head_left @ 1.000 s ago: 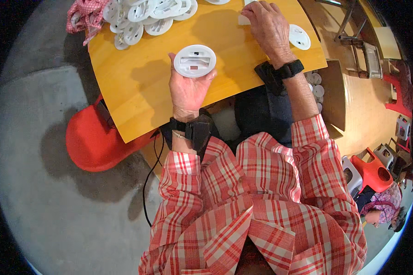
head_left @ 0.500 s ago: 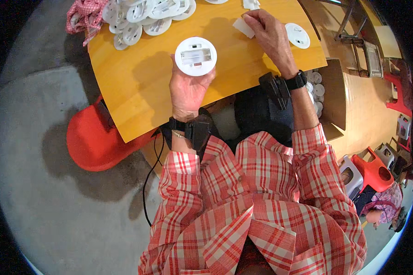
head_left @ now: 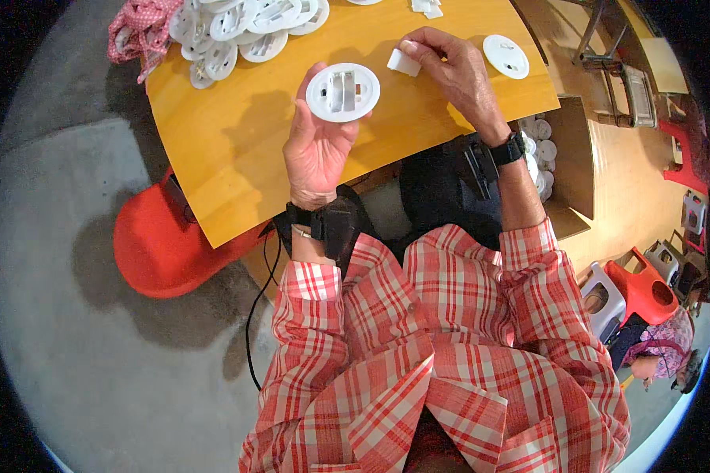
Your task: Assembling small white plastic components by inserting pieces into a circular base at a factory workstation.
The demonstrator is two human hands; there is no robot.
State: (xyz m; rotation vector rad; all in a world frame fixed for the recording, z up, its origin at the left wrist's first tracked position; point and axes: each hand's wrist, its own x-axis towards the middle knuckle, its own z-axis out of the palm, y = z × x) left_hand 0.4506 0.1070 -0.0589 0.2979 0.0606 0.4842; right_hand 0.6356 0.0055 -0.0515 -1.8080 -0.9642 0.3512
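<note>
My left hand (head_left: pixel 317 146) holds a round white plastic disc (head_left: pixel 342 91) with a slotted middle, face up above the yellow table (head_left: pixel 237 142). My right hand (head_left: pixel 456 71) pinches a small white plastic block (head_left: pixel 405 62) just to the right of the disc. The block and the disc are a short gap apart.
A heap of several white discs (head_left: pixel 241 31) lies at the table's far left, next to a pink patterned cloth (head_left: pixel 138 31). One lone disc (head_left: pixel 506 56) and small white pieces (head_left: pixel 427 7) lie at the far right. A cardboard box (head_left: pixel 564 165) with discs stands right. A red stool (head_left: pixel 162 252) stands at the left.
My right hand has come back from the far right of the table with a small white block toward the disc. My left hand has lifted the disc slightly.
</note>
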